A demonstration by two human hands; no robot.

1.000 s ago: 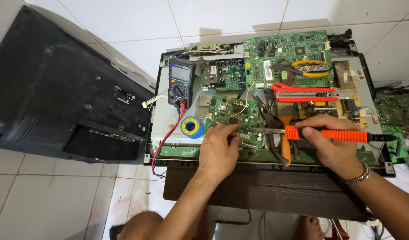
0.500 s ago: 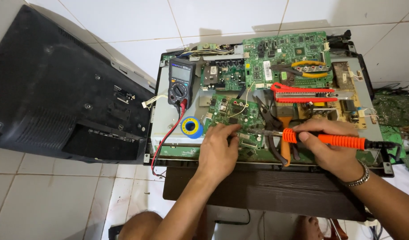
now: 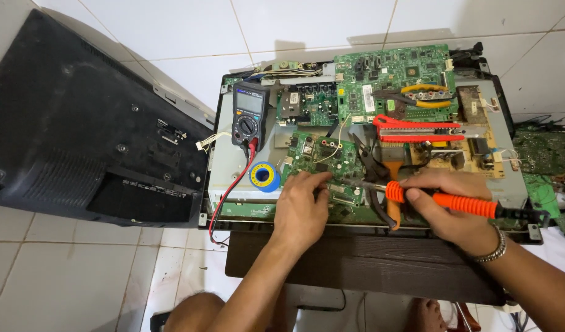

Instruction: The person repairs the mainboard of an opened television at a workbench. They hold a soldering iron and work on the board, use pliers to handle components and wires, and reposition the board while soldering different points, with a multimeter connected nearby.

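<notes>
The right hand point(image 3: 454, 209) is closed around the orange handle of a soldering iron point(image 3: 442, 200), which lies nearly level, tip pointing left onto the small circuit board point(image 3: 322, 163) near the chassis's front edge. The left hand point(image 3: 304, 206), fingers curled, presses on that board, apparently steadying it, perhaps pinching something unseen.

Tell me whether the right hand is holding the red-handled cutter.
No, the right hand grips an orange-handled soldering iron; the red cutter lies untouched on the boards above.
</notes>
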